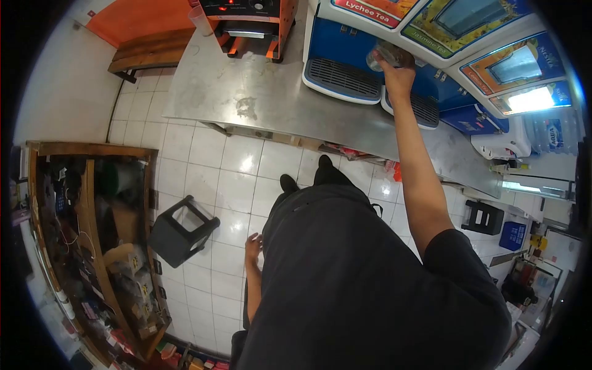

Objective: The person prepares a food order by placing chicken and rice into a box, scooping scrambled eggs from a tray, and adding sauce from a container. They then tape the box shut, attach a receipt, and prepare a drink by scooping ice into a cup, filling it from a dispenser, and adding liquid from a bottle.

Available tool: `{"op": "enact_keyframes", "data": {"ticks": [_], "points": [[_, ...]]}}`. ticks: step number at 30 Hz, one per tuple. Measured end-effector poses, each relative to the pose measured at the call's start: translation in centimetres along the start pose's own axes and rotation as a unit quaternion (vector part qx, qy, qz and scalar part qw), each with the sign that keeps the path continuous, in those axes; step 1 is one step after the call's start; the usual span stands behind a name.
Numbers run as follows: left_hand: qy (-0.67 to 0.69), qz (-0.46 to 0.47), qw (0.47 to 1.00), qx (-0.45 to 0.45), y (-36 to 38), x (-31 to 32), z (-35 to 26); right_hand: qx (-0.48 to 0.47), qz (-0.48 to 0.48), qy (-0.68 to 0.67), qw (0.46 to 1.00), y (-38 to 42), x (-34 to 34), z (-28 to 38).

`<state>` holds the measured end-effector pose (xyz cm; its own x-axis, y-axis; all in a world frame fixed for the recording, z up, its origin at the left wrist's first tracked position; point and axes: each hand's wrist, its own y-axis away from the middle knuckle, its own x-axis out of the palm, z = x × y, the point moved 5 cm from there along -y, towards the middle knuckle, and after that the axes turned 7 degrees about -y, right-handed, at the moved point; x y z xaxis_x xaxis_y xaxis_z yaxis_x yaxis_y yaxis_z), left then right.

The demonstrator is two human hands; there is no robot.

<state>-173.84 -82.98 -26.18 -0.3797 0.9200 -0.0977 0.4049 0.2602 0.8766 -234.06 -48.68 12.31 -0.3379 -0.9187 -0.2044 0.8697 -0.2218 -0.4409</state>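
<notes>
My right hand (399,75) reaches out to the drink dispenser (425,24) and is closed around a clear plastic cup (374,61). The cup is under the dispenser's front, above the gap between two drip trays, a left one (343,79) and a right one (423,110). Part of the cup is hidden by my fingers. My left hand (253,248) hangs low beside my body, its fingers loosely bent and apart, with nothing visible in it. Labels on the dispenser read Lychee Tea and Jasmine Tea.
The dispenser stands on a steel counter (265,102). An orange and black machine (253,24) sits further left, with a clear cup (200,21) beside it. A black stool (184,231) is on the tiled floor, near a wooden shelf (92,246) with mixed goods. Water bottles (549,135) stand at right.
</notes>
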Motion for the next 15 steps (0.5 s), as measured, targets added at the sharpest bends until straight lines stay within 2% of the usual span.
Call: {"op": "enact_keyframes", "data": {"ticks": [3, 5, 9, 10, 11, 13, 15], "points": [[-0.034, -0.024, 0.999, 0.007, 1.2, 0.0, -3.5, 0.004, -0.006, -0.024, 1.0, 0.1, 0.1, 0.1], [-0.019, -0.026, 0.999, 0.014, 0.7, -0.2, -3.7, -0.003, -0.008, -0.017, 1.0, 0.2, 0.0, 0.7], [-0.041, -0.014, 0.999, 0.029, 0.8, -0.9, -2.9, -0.002, 0.013, -0.074, 0.997, 0.1, 0.2, -0.2], [-0.06, 0.006, 0.997, 0.04, 0.4, -0.9, -2.5, 0.027, 0.039, -0.105, 0.993, 0.3, 0.1, 0.5], [-0.012, 0.022, 0.997, 0.067, -1.8, -1.2, 0.2, 0.051, 0.059, -0.128, 0.989, 0.6, 0.2, 1.6], [-0.051, 0.037, 0.996, 0.068, -3.5, -0.9, 0.9, 0.064, 0.032, -0.063, 0.995, 0.6, -0.3, 1.9], [-0.099, 0.029, 0.994, 0.041, -3.4, -0.5, 0.3, 0.047, 0.018, -0.135, 0.99, -0.1, 0.3, -1.5]]}}
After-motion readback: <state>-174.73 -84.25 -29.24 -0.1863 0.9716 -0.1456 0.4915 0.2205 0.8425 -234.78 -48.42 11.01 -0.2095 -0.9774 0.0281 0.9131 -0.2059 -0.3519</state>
